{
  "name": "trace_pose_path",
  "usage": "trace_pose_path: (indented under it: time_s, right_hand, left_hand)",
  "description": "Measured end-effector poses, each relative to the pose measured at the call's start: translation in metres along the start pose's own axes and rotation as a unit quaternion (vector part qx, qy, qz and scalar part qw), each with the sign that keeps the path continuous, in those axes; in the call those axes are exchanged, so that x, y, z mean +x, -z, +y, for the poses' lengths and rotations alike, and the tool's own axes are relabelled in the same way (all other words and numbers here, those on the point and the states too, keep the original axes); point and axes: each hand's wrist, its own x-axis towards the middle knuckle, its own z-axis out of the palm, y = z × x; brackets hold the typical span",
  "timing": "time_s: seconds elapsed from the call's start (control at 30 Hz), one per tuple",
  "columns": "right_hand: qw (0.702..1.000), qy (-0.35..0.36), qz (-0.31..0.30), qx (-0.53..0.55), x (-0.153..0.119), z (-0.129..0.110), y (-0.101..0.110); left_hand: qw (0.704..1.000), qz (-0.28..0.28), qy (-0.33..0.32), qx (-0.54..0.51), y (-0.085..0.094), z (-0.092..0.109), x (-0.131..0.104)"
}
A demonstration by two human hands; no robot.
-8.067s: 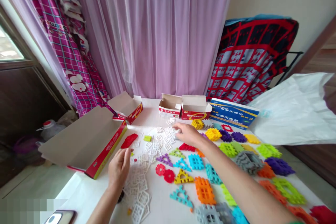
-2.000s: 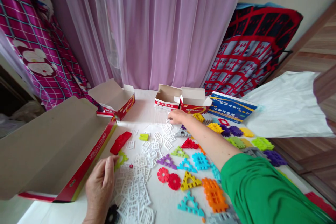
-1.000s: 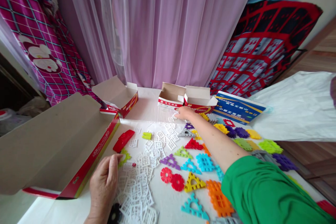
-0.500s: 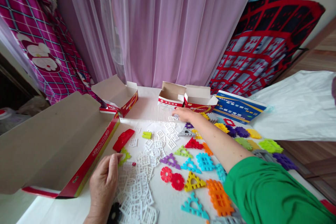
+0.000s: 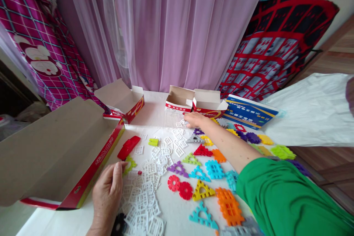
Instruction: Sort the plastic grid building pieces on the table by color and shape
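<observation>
My left hand (image 5: 107, 188) rests low on the left with its fingers curled. Its fingertips meet the edge of a yellow-green toothed toy piece (image 5: 129, 165) and appear to pinch it. Across the table, my right hand (image 5: 193, 118) reaches to the small boxes, fingers down and together at a small white window-shaped piece (image 5: 182, 122); the fingertips are partly hidden. Loose white window pieces (image 5: 143, 199) form a long heap between the hands. A red curved piece (image 5: 128, 147) and a small lime piece (image 5: 153, 142) lie left of the heap.
Open boxes stand around: a large one (image 5: 102, 158) at left, a red one (image 5: 134, 107) behind it, and two small ones (image 5: 177, 107) at the back. A blue box (image 5: 249, 112) stands right. Colourful pieces, including an orange panel (image 5: 229, 206), spread under my right arm.
My view has shifted slightly. My right hand stays near the small boxes, its fingers still at the white pieces. My left hand keeps its place by the yellow-green piece.
</observation>
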Motion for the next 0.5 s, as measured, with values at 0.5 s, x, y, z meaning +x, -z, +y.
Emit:
trace_pose_path:
  time_s: [0.5]
  right_hand:
    - [0.999,-0.044,0.000,0.004,-0.034,0.052,-0.013]
  left_hand:
    - [1.000,0.002,0.006,0.005,-0.001,-0.002,0.001]
